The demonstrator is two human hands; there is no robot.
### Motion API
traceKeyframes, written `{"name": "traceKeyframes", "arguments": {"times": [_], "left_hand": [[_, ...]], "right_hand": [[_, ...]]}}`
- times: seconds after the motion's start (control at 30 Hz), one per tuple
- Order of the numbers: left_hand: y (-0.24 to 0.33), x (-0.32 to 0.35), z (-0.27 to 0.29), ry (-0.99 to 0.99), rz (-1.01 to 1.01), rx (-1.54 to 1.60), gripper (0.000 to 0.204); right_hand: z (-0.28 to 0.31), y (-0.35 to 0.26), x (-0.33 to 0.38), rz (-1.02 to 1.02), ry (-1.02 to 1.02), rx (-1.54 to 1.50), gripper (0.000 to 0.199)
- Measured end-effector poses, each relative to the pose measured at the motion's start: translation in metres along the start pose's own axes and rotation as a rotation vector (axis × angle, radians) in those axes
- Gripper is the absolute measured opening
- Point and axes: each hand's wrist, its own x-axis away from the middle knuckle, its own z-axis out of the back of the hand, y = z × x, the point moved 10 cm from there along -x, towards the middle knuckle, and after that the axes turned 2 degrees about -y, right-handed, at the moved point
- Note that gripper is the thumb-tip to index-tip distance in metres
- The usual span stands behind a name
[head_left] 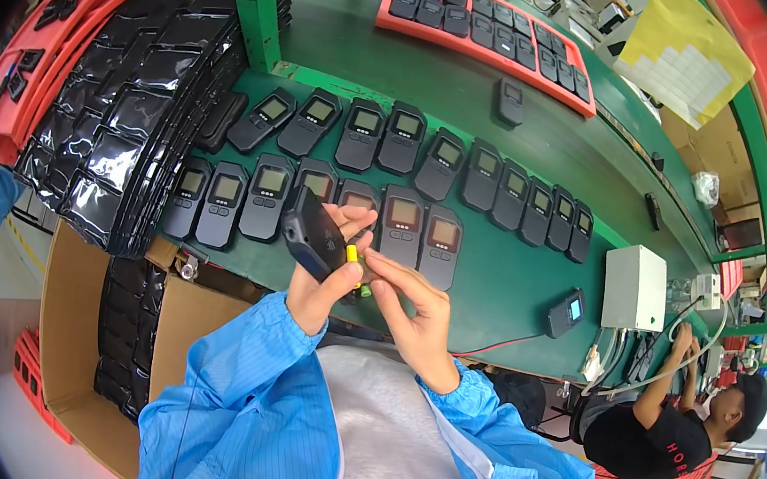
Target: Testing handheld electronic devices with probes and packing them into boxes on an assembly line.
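My left hand (309,299) grips a dark grey handheld meter (312,233), tilted with its plain back toward my right hand. A small yellow cylinder-shaped piece (352,254) sits at the meter's edge by my left thumb. My right hand (423,324) has its index finger and thumb drawn together close beside that piece; what is between them, if anything, is too small to make out. Just below the fingertips shows a small green bit (365,290). Behind both hands, similar meters with small screens stand in a back row (359,135) and a front row (267,196), partly covered by my hands.
A red tray (385,15) of meters lies on the shelf, with a single meter (510,102) before it. Right are a lit meter (568,314) on a red cable and a white box (635,289). Left are stacked black trays (124,106) and a carton (72,318). A person (651,426) works far right.
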Motion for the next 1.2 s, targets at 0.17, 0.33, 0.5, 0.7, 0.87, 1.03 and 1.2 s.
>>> {"name": "traceKeyframes", "arguments": {"times": [0.17,0.33,0.5,0.7,0.87,1.03,1.2], "left_hand": [[-0.006,0.003,-0.008,-0.037,-0.034,-0.010,0.076],[-0.013,0.014,-0.005,-0.016,-0.023,-0.018,0.078],[-0.010,0.032,-0.016,-0.020,-0.115,0.131,0.078],[0.006,0.048,-0.040,-0.005,-0.264,-0.123,0.084],[0.019,0.054,-0.037,-0.009,-0.270,-0.276,0.083],[0.015,0.071,-0.043,-0.033,-0.296,-0.153,0.079],[0.028,0.075,-0.050,-0.076,-0.281,-0.234,0.076]], "right_hand": [[0.007,-0.011,0.001,0.105,0.029,0.125,0.024],[-0.001,0.002,0.011,0.003,0.035,-0.049,0.022],[0.014,0.001,0.024,0.077,0.209,-0.043,0.022],[0.012,-0.030,0.039,0.289,0.197,0.153,0.028],[0.002,-0.045,0.059,0.358,0.121,0.209,0.037],[-0.005,-0.047,0.079,0.304,0.043,0.248,0.033],[-0.005,-0.048,0.073,0.319,0.107,0.051,0.035]]}}
